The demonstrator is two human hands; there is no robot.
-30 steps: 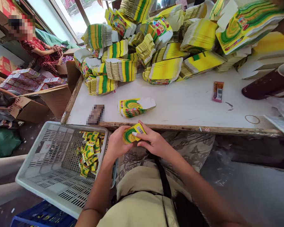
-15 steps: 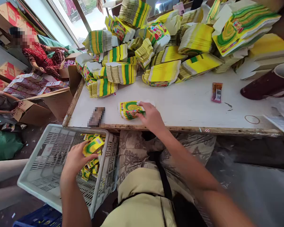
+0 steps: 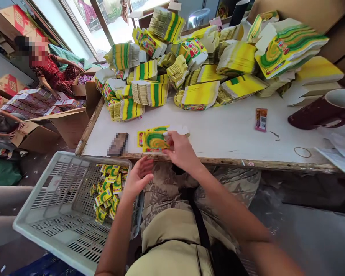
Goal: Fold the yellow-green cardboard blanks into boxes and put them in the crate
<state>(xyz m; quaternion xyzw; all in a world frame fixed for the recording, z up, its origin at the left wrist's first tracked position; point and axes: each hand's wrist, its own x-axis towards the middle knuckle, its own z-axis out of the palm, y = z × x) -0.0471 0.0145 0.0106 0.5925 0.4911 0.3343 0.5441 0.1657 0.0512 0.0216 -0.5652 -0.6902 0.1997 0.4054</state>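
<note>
My right hand (image 3: pixel 181 151) pinches the right end of a flat yellow-and-green printed carton (image 3: pixel 155 140) near the table's front edge. Other flat cartons lie under and behind it, partly covered. My left hand (image 3: pixel 139 176) is empty, fingers apart, just in front of the table edge and beside the crate's right rim. Below it on the left stands a pale plastic crate (image 3: pixel 57 245), with several small yellow-green boxes (image 3: pixel 104 196) lying loose at its right side.
Stacks of flat yellow cartons (image 3: pixel 197 92) fill the back of the white table (image 3: pixel 224 134). A blurred dark item (image 3: pixel 117 144), a small wrapped packet (image 3: pixel 261 119), a rubber band (image 3: pixel 302 152) and a maroon mug (image 3: pixel 313 113) lie along it. A person in red (image 3: pixel 50 69) sits at far left by cardboard boxes.
My left hand has let go of a small yellow box over the crate and moved right and up toward the table edge. My right hand has lifted one carton slightly off the others.
</note>
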